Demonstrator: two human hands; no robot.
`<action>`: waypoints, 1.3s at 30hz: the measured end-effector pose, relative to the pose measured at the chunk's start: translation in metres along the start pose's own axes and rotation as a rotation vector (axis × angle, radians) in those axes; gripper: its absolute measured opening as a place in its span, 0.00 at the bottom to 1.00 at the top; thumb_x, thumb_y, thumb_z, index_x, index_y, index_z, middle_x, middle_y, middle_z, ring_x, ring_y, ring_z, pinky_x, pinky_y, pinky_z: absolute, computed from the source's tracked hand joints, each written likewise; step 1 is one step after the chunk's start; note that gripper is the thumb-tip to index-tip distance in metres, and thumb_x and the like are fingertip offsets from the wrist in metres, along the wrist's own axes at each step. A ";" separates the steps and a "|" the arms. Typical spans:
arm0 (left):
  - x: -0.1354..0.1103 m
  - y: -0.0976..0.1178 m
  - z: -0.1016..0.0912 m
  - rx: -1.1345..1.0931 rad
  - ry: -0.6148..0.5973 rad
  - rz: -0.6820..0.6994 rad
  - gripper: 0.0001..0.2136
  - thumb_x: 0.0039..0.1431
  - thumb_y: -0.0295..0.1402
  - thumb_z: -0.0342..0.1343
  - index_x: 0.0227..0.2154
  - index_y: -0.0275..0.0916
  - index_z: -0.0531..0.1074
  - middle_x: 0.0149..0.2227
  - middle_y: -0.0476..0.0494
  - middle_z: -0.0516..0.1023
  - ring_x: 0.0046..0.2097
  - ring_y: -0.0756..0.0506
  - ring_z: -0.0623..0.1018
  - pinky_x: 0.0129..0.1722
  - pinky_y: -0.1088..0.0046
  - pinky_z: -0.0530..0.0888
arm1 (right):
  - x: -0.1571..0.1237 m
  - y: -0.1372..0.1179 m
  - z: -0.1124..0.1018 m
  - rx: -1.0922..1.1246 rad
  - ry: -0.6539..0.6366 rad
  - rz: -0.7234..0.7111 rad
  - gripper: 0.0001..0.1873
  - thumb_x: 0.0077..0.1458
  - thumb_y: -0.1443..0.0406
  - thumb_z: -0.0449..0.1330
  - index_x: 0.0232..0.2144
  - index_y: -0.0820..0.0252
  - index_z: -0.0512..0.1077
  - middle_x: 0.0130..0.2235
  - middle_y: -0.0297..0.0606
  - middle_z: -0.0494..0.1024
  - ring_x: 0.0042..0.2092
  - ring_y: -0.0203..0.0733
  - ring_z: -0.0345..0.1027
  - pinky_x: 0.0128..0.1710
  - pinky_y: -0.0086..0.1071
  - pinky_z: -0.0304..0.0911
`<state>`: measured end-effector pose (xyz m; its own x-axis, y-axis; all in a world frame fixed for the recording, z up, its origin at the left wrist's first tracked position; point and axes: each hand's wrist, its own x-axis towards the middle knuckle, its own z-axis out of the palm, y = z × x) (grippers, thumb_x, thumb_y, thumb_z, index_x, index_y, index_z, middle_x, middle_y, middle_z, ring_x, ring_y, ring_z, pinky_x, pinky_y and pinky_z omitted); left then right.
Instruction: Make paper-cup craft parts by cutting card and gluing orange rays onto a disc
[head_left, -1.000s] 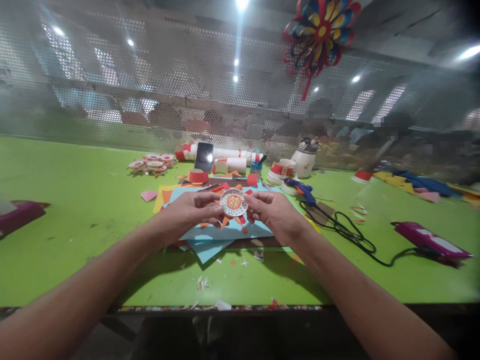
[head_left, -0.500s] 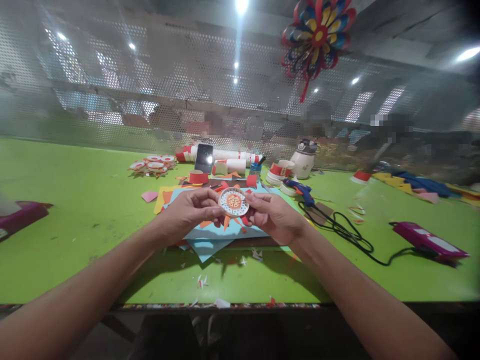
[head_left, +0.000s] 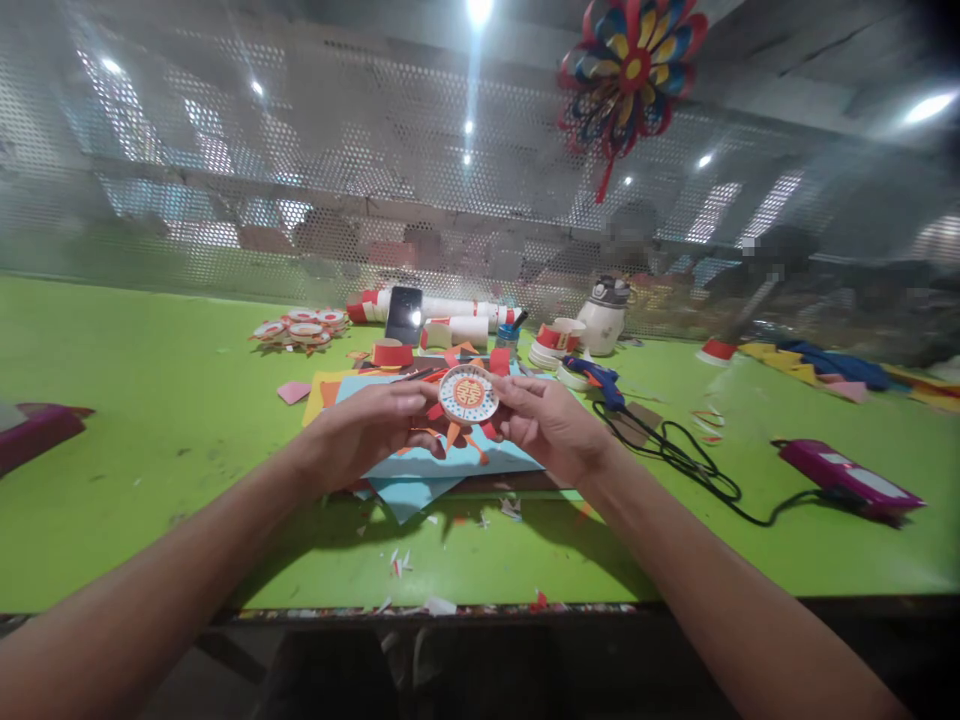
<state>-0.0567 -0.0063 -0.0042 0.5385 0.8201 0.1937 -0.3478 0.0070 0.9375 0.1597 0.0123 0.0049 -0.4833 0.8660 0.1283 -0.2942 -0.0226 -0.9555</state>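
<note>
Holding a round white paper disc with a red emblem and orange-red paper points [head_left: 468, 394] between both hands, above blue paper sheets [head_left: 450, 462] on the green table [head_left: 150, 420]: left hand [head_left: 375, 425] pinches its left edge, right hand [head_left: 544, 420] its right. Blue glue gun [head_left: 600, 378] nearby.

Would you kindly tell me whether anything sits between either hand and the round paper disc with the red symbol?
Nothing visible does. The left hand and the right hand both pinch the round paper disc by its edges, one on each side, above the blue paper sheets on the green table.
</note>
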 end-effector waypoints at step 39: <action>-0.001 0.001 0.003 0.012 0.069 -0.035 0.10 0.59 0.32 0.56 0.40 0.33 0.77 0.32 0.39 0.78 0.31 0.50 0.74 0.35 0.72 0.73 | -0.003 0.013 0.006 -0.642 0.005 -0.436 0.20 0.42 0.62 0.71 0.38 0.61 0.74 0.32 0.36 0.74 0.28 0.35 0.66 0.27 0.33 0.68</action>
<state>-0.0557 -0.0087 -0.0025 0.4960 0.8568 0.1411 -0.3203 0.0295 0.9468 0.1527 0.0062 -0.0062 -0.4294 0.7325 0.5283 0.0789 0.6132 -0.7860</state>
